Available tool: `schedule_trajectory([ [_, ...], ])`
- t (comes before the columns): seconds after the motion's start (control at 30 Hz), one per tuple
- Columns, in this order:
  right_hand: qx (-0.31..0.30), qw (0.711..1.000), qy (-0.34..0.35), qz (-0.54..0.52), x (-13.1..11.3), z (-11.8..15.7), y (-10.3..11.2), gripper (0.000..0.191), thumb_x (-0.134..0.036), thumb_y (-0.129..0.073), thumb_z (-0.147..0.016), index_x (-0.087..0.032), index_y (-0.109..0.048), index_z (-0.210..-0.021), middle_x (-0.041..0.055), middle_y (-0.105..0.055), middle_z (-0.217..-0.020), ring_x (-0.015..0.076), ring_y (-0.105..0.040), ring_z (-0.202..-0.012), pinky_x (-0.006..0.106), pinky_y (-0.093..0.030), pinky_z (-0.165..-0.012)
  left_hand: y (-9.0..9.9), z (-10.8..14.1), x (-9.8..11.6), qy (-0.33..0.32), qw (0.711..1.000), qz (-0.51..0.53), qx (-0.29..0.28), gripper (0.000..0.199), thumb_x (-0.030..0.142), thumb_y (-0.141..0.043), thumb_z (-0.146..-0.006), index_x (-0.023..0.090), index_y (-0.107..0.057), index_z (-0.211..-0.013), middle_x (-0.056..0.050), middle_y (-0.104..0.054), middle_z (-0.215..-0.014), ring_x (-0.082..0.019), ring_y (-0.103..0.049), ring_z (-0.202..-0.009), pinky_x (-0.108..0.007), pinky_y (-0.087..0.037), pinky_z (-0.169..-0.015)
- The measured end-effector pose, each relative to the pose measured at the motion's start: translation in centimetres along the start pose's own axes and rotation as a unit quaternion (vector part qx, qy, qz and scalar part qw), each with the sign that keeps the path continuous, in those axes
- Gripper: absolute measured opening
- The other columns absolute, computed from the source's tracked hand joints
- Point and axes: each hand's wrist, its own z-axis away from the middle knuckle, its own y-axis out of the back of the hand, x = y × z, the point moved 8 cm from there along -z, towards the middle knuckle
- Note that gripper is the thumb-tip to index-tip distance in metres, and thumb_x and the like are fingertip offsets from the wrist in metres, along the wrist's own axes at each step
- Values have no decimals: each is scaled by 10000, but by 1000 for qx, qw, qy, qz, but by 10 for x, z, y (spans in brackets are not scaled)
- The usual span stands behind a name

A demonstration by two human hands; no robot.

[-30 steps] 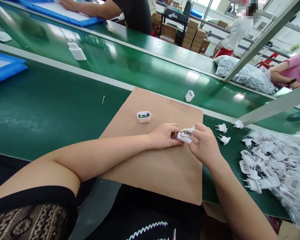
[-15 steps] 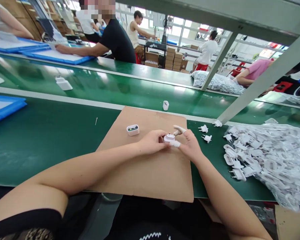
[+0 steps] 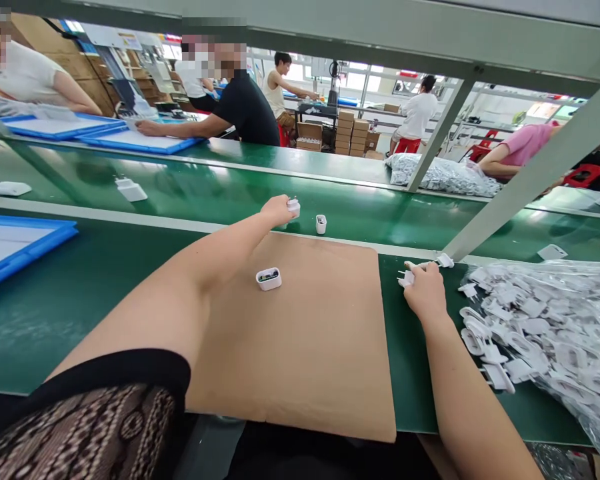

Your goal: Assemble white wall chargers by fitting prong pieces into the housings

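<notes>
My left hand [image 3: 279,211] reaches over the green belt past the cardboard's far edge, its fingers closed on a white plug charger [image 3: 293,207] with its pins up. Right of it, a white open-topped housing [image 3: 321,224] stands on the belt. Another open housing [image 3: 269,279], with parts visible inside, rests on the brown cardboard [image 3: 300,347]. Off the cardboard's right side, my right hand [image 3: 425,287] has its fingers around a white pronged plug cover [image 3: 407,278]. A second plug cover [image 3: 445,260] lies just beyond those fingertips.
A clear bag of white plug covers [image 3: 545,333] spills at the right. A slanted metal post [image 3: 510,180] rises behind it. One blue-rimmed tray [image 3: 30,257] sits at the left. More chargers [image 3: 131,190] lie on the belt. People sit across it.
My left hand has carried the charger from over the cardboard out to the belt. My right hand has let go of it and moved right to the loose plug covers. The view has tilted up slightly.
</notes>
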Motion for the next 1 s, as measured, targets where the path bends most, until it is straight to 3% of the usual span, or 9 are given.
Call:
schedule_trajectory([
  [0.1, 54, 990, -12, -130, -1, 1, 11, 339, -254, -656, -809, -157, -782, -1108, 155, -566, -1141, 302, -611, -941, 474, -530, -875, -2, -6, -13, 42, 999, -25, 14, 739, 309, -802, -668, 87, -552, -1327, -272, -624, -1340, -439, -559, -1283, -523, -438, -1032],
  [0.17, 71, 959, -52, -268, 0, 1, 14, 288, -378, -752, -776, -184, -758, -989, 117, -611, -1084, 265, -634, -891, 455, -547, -864, 7, -3, -9, 44, 996, -57, 62, 1056, 345, -831, -622, 42, -366, -1521, -338, -368, -1586, -518, -281, -1503, -600, -284, -1174],
  [0.27, 34, 874, -137, -464, -7, 4, 4, 433, -529, -857, -696, -198, -709, -933, 78, -700, -963, 219, -656, -817, 392, -552, -796, 14, 1, 25, -97, 982, -132, 97, 1271, 391, -838, -622, 117, -151, -1656, -230, -23, -1747, -484, 84, -1593, -598, -44, -1268],
  [0.37, -34, 804, -187, -564, -23, 9, -8, 548, -624, -890, -622, -191, -711, -906, 48, -717, -845, 163, -608, -710, 296, -480, -617, -16, 6, 55, -245, 955, -164, -47, 1095, 382, -821, -638, 204, -360, -1615, -148, -186, -1747, -439, -88, -1597, -539, -123, -1280],
  [0.43, -70, 771, -200, -600, -32, 13, -11, 583, -628, -923, -555, -189, -721, -882, 18, -691, -762, 127, -545, -633, 264, -419, -545, -34, 5, 57, -236, 950, -145, -141, 830, 339, -795, -641, 232, -592, -1439, -126, -452, -1627, -379, -368, -1498, -452, -285, -1233],
  [0.6, -129, 714, -182, -664, -48, 22, -7, 562, -519, -990, -451, -190, -771, -850, 10, -709, -787, 109, -544, -668, 254, -464, -623, -25, 8, 64, -156, 967, -145, -137, 401, 340, -789, -642, 195, -727, -1011, -116, -723, -1196, -330, -636, -1171, -360, -465, -1034],
  [0.8, -134, 736, -120, -652, -58, 26, 1, 468, -498, -959, -549, -200, -784, -865, 43, -734, -873, 173, -622, -816, 301, -501, -734, -16, 141, 123, -282, 945, -105, -124, 295, 468, -689, -795, 186, -669, -881, -112, -691, -1080, -273, -657, -935, -332, -483, -795],
  [0.9, -91, 805, -69, -582, -62, 26, 8, 443, -536, -904, -633, -198, -786, -894, 53, -707, -882, 192, -622, -798, 334, -507, -735, -40, 215, 130, -297, 941, -72, -143, 194, 391, -620, -863, 198, -638, -866, -84, -686, -955, -244, -639, -846, -332, -449, -699],
  [1.0, -41, 874, 35, -483, -76, 31, 21, 313, -503, -778, -798, -216, -789, -922, 59, -683, -940, 199, -621, -800, 352, -518, -733, -67, 246, 120, -285, 948, -16, -139, 178, 373, -619, -885, 197, -630, -860, -73, -670, -945, -230, -633, -842, -335, -451, -689],
])
